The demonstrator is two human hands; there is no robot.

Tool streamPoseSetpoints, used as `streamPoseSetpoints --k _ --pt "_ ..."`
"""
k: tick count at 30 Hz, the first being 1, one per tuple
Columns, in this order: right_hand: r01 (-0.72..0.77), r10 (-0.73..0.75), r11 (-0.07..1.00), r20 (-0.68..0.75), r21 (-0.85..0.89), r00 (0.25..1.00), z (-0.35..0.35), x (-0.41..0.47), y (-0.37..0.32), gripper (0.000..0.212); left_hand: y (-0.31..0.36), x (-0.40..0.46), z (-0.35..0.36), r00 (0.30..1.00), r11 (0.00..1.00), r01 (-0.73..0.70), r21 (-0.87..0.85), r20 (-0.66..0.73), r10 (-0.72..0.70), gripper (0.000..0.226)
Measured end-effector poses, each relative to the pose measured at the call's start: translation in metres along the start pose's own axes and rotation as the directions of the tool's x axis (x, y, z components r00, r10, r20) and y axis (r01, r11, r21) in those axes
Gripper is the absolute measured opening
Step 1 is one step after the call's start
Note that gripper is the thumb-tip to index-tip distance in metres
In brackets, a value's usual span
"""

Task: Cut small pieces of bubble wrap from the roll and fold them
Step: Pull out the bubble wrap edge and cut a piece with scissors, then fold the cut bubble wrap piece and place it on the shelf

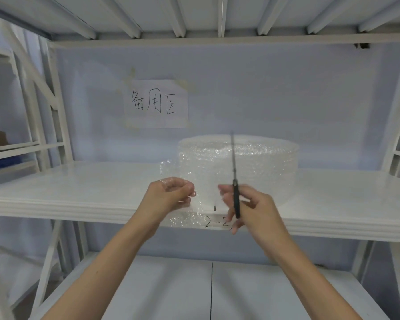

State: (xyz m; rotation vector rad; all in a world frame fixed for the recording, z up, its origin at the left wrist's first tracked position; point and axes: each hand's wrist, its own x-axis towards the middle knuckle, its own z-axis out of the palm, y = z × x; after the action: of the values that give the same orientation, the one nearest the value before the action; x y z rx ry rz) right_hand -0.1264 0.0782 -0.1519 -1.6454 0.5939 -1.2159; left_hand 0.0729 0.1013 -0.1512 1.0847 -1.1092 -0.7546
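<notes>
A white metal shelf point(79, 195) fills the scene, and one roll of bubble wrap point(259, 162) stands on end on it, slightly right of centre and toward the far wall. On that wall, up and to the left of the roll, one paper sign point(156, 103) bears three handwritten characters. One loose sheet of bubble wrap point(189, 218) hangs in front of the roll at the near edge of the shelf, its lower part drooping over the lip beside a handwritten mark. The left hand point(169, 195) sits at the sheet's left edge, its fingers point(183, 189) curled together and pinched on the film, which bunches over the knuckles. The right hand point(247, 206) is just to the right of the sheet, closed around the dark handle of one pair of scissors point(234, 176), whose thin blades point straight up in front of the roll. The blades look closed, though they are edge-on and blurred, so this is uncertain. Whether the right fingertips also touch the sheet's right edge cannot be told
</notes>
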Motion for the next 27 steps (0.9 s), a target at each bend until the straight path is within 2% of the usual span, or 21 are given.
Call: streamPoseSetpoints --k 3,5,8,12,15,17,22,25,26,27 --pt "0.099 -0.118 0.988 -0.173 -0.119 0.978 -0.024 0.002 -0.007 0.020 0.006 0.004 0.003 1.000 1.000 -0.019 -0.017 0.005 0.019 0.005" --pt "0.101 -0.165 0.962 -0.244 -0.254 0.956 -0.050 0.005 -0.007 0.023 0.008 0.006 0.008 1.000 0.999 -0.021 -0.031 0.021 0.022 0.005" --pt "-0.042 -0.100 0.907 -0.312 -0.419 0.945 -0.093 0.009 -0.002 0.012 0.009 0.009 0.015 0.998 0.998 -0.018 -0.057 0.058 0.022 0.006" --pt "-0.314 0.087 0.833 -0.452 -0.456 0.888 -0.136 0.019 0.008 0.032 0.007 0.011 0.025 0.995 0.997 -0.006 -0.072 0.098 0.013 0.008" --pt "-0.515 0.188 0.607 -0.521 -0.605 0.833 -0.157 0.027 0.021 0.038 0.004 0.013 0.032 0.992 0.997 0.010 -0.071 0.123 -0.001 0.007" --pt "-0.563 0.205 0.455 -0.534 -0.690 0.820 -0.163 0.034 0.027 0.036 0.002 0.014 0.037 0.991 0.997 0.018 -0.073 0.135 -0.008 0.007" --pt "-0.543 0.181 0.171 -0.516 -0.822 0.837 -0.156 0.057 0.030 0.022 -0.001 0.016 0.044 0.992 0.997 0.008 -0.080 0.124 0.002 0.008" --pt "-0.499 0.145 -0.025 -0.497 -0.866 0.855 -0.152 0.061 0.040 0.036 0.000 0.018 0.043 0.992 0.997 0.001 -0.081 0.125 0.009 0.010" --pt "-0.496 0.120 -0.061 -0.499 -0.866 0.858 -0.150 0.060 0.043 0.041 0.000 0.018 0.041 0.992 0.997 -0.002 -0.078 0.125 0.012 0.010" --pt "-0.490 0.055 -0.055 -0.492 -0.870 0.869 -0.147 0.058 0.044 0.041 0.000 0.018 0.039 0.992 0.997 -0.005 -0.075 0.125 0.014 0.009"
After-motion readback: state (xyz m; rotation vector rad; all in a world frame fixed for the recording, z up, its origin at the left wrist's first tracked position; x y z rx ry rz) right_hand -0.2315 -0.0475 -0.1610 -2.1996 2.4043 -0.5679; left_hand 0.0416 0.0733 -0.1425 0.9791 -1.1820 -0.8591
